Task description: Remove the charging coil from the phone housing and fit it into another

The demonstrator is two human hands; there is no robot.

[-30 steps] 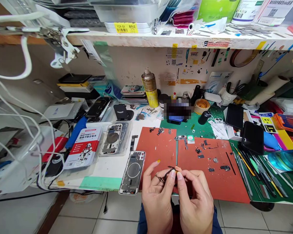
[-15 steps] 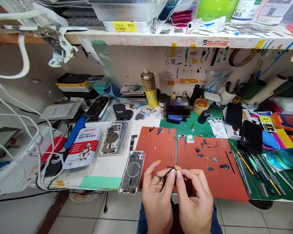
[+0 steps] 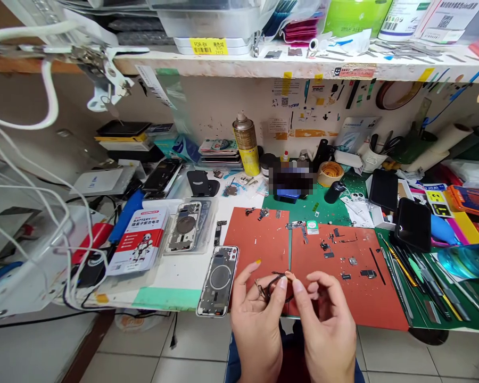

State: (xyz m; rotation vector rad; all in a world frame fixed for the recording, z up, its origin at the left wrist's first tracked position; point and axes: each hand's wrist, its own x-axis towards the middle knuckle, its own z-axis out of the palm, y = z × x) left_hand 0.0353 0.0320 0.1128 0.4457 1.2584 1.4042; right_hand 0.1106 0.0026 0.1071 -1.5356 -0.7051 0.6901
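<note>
Above the front edge of a red-brown mat, my left hand pinches a thin dark cable-like part between thumb and fingers. My right hand is beside it, its thumb and index fingertip meeting at the part's right end, its other fingers curled loosely. The fingers partly hide the part, so its full shape cannot be made out. Left of my hands, an opened phone back housing with a ring-shaped coil lies at the table edge. Small phone components are scattered on the mat.
Tweezers and tools lie at right beside two dark phones. A spray can stands at the back near a tape roll. At left are a battery box, another housing in a tray and white cables.
My right hand has shifted slightly right, its fingers spreading more and its thumb drawing away from my left thumb. The dark part remains in my left hand. The whole view has shifted a little.
</note>
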